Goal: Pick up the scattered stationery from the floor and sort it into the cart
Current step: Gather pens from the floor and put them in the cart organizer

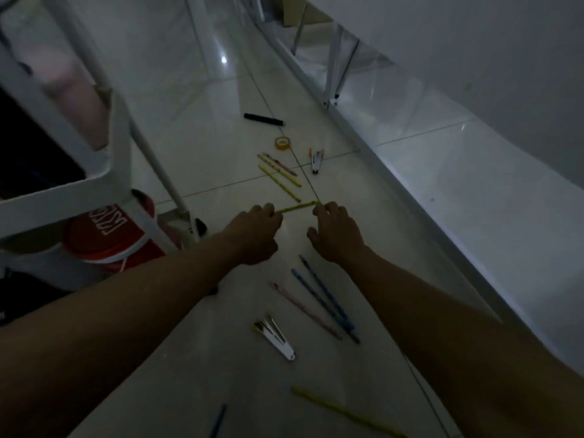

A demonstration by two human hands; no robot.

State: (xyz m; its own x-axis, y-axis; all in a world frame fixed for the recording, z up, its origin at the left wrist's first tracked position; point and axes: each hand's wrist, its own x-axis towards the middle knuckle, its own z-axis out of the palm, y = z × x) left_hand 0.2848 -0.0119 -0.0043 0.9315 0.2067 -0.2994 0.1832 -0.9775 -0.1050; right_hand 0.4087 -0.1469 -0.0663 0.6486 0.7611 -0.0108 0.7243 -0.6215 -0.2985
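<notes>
A yellow pencil (pixel 298 206) spans between my two hands just above the tiled floor. My left hand (pixel 256 233) grips its left end and my right hand (pixel 335 232) pinches its right end. Beyond them lie more yellow pencils (pixel 279 178), a tape roll (pixel 282 143), a black marker (pixel 264 119) and a compass (pixel 317 160). Nearer to me lie two blue pencils (pixel 325 298), a pink pencil (pixel 305 309), a white clip (pixel 275 338), another yellow pencil (pixel 344 412) and a blue pen (pixel 218 420). The white cart (pixel 63 184) stands at the left.
A red bucket (pixel 110 238) sits on the cart's bottom shelf. A cart leg and caster (pixel 189 222) stand close to my left hand. A white wall and baseboard (pixel 442 216) run along the right. White furniture legs (pixel 330 74) stand further back.
</notes>
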